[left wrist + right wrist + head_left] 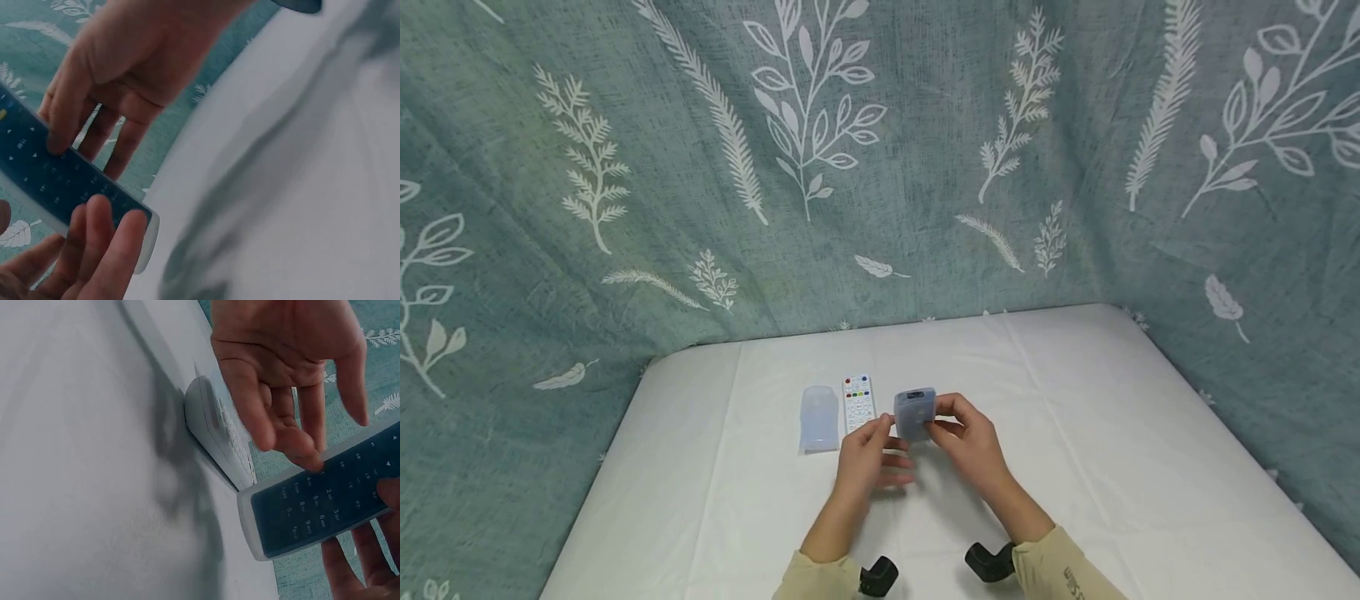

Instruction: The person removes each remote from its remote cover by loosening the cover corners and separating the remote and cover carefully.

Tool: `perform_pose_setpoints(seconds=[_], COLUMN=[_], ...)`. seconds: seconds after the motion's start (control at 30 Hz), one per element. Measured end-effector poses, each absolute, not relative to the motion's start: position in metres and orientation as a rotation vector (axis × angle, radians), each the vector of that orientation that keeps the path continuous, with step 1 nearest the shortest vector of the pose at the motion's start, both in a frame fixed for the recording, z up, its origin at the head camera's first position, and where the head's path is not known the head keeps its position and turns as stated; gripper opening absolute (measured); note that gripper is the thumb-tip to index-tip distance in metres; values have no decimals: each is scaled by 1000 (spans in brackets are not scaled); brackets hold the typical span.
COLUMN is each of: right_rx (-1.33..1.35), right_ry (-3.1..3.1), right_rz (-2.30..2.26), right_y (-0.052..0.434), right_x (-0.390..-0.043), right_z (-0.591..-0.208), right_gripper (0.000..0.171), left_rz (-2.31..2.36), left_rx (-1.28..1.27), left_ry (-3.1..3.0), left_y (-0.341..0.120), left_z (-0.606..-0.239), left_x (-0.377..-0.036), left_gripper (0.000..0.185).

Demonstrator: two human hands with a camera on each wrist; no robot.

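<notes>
I hold a dark remote in a translucent silicone cover (pixel 914 414) just above the white table (pixel 1075 433). My right hand (pixel 946 422) grips it from the right, thumb on the keypad and fingers behind. My left hand (pixel 891 446) is on its left, and its straight fingertips (pixel 309 459) touch the keypad of the covered remote (pixel 325 503). In the left wrist view the left fingers (pixel 103 240) lie against the end of the covered remote (pixel 59 178), under the right hand (pixel 119 75).
A white remote with coloured buttons (pixel 857 402) lies just left of my hands, also seen as the white remote (pixel 215 428) in the right wrist view. An empty translucent cover (pixel 818 417) lies beside it. A leaf-patterned green cloth (pixel 880 167) hangs behind the table.
</notes>
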State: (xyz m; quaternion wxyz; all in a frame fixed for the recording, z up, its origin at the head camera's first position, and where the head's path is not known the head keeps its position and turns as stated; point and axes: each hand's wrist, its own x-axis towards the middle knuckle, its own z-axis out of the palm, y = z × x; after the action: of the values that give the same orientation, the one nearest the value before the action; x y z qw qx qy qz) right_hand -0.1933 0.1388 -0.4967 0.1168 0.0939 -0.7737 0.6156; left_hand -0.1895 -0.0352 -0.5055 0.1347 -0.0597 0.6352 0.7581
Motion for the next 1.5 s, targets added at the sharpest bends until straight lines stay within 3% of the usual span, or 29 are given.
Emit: perform_pose_setpoints(seconds=[0.1, 0.2, 0.4, 0.63, 0.93, 1.23, 1.5], right_rx=[329, 434, 604, 511, 504, 509, 427], right_ry=[-2271, -2261, -2276, -2380, -2420, -2444, -2342], right_rz=[1765, 1728, 1656, 1534, 1532, 1538, 1654], right_y=[138, 139, 141, 141, 142, 145, 145], right_x=[-192, -191, -193, -194, -193, -191, -196], right_z=[-498, -498, -501, -505, -510, -515, -510], right_gripper=[24, 24, 25, 27, 29, 35, 31], left_rz=[2173, 2164, 2164, 2209, 2224, 2213, 2196], left_rx=[-113, -88, -76, -43, -19, 0, 15], left_ry=[1722, 1630, 1612, 1668, 1775, 1905, 2031], left_y=[-38, -40, -41, -42, -43, -45, -43], left_z=[-503, -500, -496, -497, -499, -499, -505], left_x=[-191, -194, -197, -198, -199, -196, -197], left_gripper=[70, 73, 58, 51, 70, 74, 75])
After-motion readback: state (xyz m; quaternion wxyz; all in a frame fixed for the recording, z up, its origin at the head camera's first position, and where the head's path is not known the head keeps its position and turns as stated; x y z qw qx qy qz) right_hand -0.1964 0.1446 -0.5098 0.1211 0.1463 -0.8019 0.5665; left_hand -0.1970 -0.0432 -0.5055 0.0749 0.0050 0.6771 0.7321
